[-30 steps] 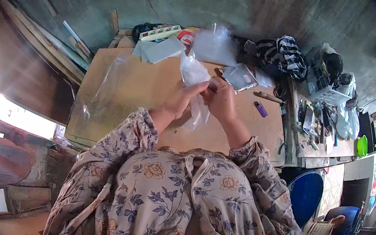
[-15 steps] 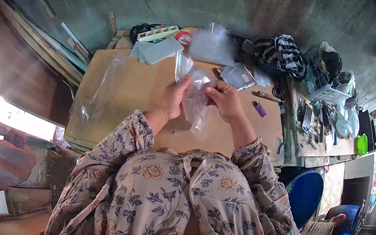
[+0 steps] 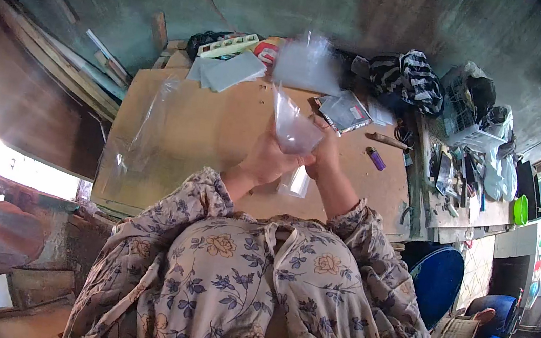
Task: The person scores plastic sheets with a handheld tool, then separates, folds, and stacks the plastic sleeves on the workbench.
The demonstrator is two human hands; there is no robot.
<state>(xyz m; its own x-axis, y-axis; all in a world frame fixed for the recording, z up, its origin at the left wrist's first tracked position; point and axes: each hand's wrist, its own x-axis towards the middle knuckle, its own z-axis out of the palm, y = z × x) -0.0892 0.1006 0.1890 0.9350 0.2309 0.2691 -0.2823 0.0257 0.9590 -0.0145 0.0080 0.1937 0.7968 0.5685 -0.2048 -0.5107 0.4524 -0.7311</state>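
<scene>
A clear plastic bag [image 3: 295,130] is between my two hands above the board, its upper part folded into a pointed shape. My left hand [image 3: 269,160] is closed on its lower left side. On the other side my right hand [image 3: 327,154] grips the plastic, with its fingers partly hidden behind it. A loose clear end [image 3: 296,182] hangs below the hands. Nearest my right hand lie dark-edged plastic packets [image 3: 345,112]. A purple lighter [image 3: 376,158] and a wooden-handled tool [image 3: 388,140] rest to the right.
The brown board [image 3: 186,137] bears a flat clear plastic strip [image 3: 148,119] on its left. Stacked clear sheets [image 3: 232,71] and a hazy plastic pile [image 3: 306,66] lie at the back, near a striped bag [image 3: 418,82]. A crate [image 3: 473,134] stands at right, a blue barrel [image 3: 437,280] below.
My hands have come closer together and turned. The plastic bag has shifted right and is folded, its top now leaning toward the right hand.
</scene>
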